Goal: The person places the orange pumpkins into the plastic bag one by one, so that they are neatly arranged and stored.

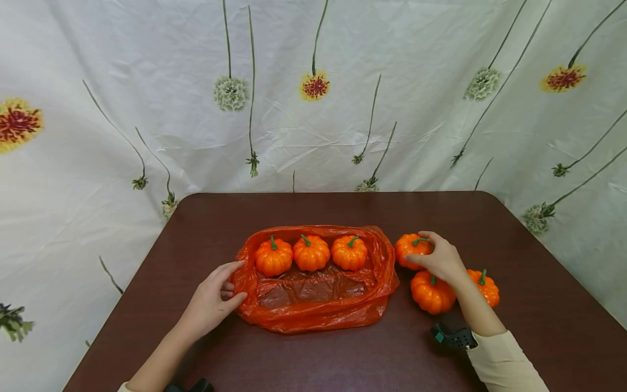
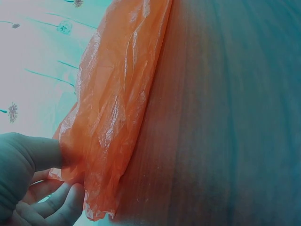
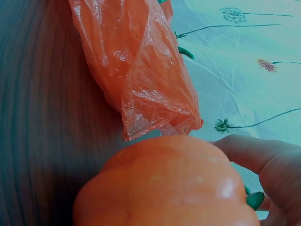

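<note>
Already three ribbed orange pumpkins with green stems (image 1: 311, 255) sit inside the crumpled red plastic bag (image 1: 313, 322), mid-frame, whose left rim the left hand (image 1: 211, 298) pinches; at the frame's right, the right hand (image 1: 444, 260) has its grip around a fourth pumpkin (image 1: 407, 252), and two more pumpkins (image 1: 433, 295) are left outside on the dark brown worktop (image 1: 294, 362)

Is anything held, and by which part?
Left hand pinches the red bag by its left end. Right hand spans a loose pumpkin, sides between thumb and fingers; actual grip unclear.
</note>
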Demonstrator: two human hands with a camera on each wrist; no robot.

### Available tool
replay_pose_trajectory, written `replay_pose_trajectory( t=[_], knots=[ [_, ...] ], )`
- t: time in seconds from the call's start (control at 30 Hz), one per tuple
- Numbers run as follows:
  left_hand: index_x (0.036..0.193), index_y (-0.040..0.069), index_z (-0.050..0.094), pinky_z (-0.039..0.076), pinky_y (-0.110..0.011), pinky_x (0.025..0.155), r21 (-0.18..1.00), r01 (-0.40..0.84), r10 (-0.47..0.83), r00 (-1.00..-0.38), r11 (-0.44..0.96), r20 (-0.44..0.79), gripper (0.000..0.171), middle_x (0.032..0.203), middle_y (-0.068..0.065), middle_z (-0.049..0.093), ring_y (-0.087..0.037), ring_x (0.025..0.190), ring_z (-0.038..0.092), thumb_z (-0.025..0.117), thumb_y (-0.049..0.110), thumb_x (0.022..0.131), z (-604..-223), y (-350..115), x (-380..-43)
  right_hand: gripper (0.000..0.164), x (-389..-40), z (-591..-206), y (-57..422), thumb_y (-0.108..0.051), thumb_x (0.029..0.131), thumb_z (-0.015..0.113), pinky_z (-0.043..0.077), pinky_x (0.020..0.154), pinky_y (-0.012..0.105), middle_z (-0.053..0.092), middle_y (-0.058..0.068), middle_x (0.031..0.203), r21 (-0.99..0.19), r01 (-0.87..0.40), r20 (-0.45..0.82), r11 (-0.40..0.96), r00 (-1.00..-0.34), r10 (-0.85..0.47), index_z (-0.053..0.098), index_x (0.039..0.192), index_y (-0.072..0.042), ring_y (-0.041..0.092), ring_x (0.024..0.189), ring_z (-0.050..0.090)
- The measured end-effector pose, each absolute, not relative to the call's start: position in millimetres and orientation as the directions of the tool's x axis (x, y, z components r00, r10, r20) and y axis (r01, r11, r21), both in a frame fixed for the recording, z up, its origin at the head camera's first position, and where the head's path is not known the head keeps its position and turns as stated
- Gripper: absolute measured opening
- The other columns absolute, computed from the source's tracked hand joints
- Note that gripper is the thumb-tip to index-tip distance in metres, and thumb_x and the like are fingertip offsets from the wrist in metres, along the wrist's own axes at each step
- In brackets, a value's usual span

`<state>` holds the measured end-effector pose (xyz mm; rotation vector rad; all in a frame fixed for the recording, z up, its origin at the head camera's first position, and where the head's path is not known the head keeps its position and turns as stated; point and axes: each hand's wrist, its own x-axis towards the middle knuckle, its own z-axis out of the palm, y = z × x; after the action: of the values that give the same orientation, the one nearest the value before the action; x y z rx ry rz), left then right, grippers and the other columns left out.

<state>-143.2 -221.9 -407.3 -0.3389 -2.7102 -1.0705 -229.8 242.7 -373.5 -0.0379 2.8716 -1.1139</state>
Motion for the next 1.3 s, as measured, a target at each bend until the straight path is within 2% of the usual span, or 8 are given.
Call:
replay_pose_trajectory(
  t=[0.33, 0.53, 0.8, 0.93, 1.07, 1.3],
  knots=[
    [0.134, 0.003, 0.054, 0.056, -0.034, 0.074, 0.643, 0.299, 0.138, -0.947, 0.705, 0.289, 0.059, 0.133, -0.021, 0.052, -0.018, 0.083, 0.059, 0.078, 0.003, 0.08, -406.9, -222.6, -142.8, 0.081, -228.3, -372.0, 243.6, -0.038, 0.083, 0.076, 0.039, 0.096, 0.059, 0.043, 0.028, 0.139, -0.708, -0.068, 0.077, 0.703, -0.997, -0.019, 0.038, 0.146, -0.003, 0.046, 0.122, 0.042],
    [0.134, 0.002, 0.054, 0.056, -0.035, 0.074, 0.647, 0.304, 0.14, -0.946, 0.699, 0.293, 0.059, 0.132, -0.021, 0.052, -0.019, 0.083, 0.059, 0.079, 0.003, 0.08, -406.3, -223.3, -142.4, 0.079, -226.7, -368.5, 241.4, -0.034, 0.082, 0.078, 0.039, 0.096, 0.059, 0.042, 0.027, 0.135, -0.72, -0.117, 0.16, 0.684, -0.987, 0.0, 0.041, 0.145, -0.004, 0.045, 0.119, 0.042],
    [0.135, 0.002, 0.054, 0.056, -0.033, 0.073, 0.639, 0.307, 0.146, -0.945, 0.705, 0.293, 0.06, 0.132, -0.021, 0.052, -0.019, 0.083, 0.059, 0.078, 0.003, 0.08, -407.5, -224.2, -142.5, 0.083, -222.4, -360.3, 235.1, -0.041, 0.081, 0.079, 0.041, 0.095, 0.055, 0.041, 0.024, 0.141, -0.765, -0.111, 0.152, 0.634, -0.988, 0.009, 0.041, 0.147, -0.01, 0.041, 0.122, 0.042],
    [0.135, 0.002, 0.054, 0.056, -0.032, 0.074, 0.64, 0.302, 0.145, -0.947, 0.707, 0.287, 0.06, 0.132, -0.02, 0.052, -0.018, 0.083, 0.059, 0.078, 0.003, 0.08, -408.2, -224.4, -142.3, 0.079, -218.8, -357.3, 228.1, -0.042, 0.08, 0.08, 0.047, 0.083, 0.046, 0.044, 0.02, 0.14, -0.782, -0.129, 0.159, 0.61, -0.987, -0.005, 0.045, 0.144, -0.012, 0.037, 0.118, 0.046],
    [0.135, 0.002, 0.054, 0.056, -0.034, 0.074, 0.647, 0.299, 0.14, -0.948, 0.701, 0.286, 0.059, 0.132, -0.021, 0.052, -0.019, 0.083, 0.059, 0.078, 0.003, 0.08, -406.5, -224.2, -142.2, 0.075, -215.4, -357.5, 219.8, -0.041, 0.08, 0.08, 0.048, 0.074, 0.039, 0.046, 0.017, 0.139, -0.792, -0.161, 0.174, 0.589, -0.984, -0.035, 0.049, 0.142, -0.014, 0.034, 0.115, 0.048],
    [0.135, 0.002, 0.053, 0.056, -0.034, 0.074, 0.643, 0.296, 0.141, -0.949, 0.706, 0.282, 0.06, 0.133, -0.021, 0.052, -0.019, 0.083, 0.059, 0.078, 0.003, 0.08, -406.5, -222.7, -142.8, 0.072, -208.4, -359.3, 205.2, -0.039, 0.079, 0.081, 0.047, 0.079, 0.04, 0.049, 0.013, 0.136, -0.803, -0.194, 0.176, 0.564, -0.98, -0.087, 0.051, 0.14, -0.015, 0.03, 0.115, 0.049]
  ],
)
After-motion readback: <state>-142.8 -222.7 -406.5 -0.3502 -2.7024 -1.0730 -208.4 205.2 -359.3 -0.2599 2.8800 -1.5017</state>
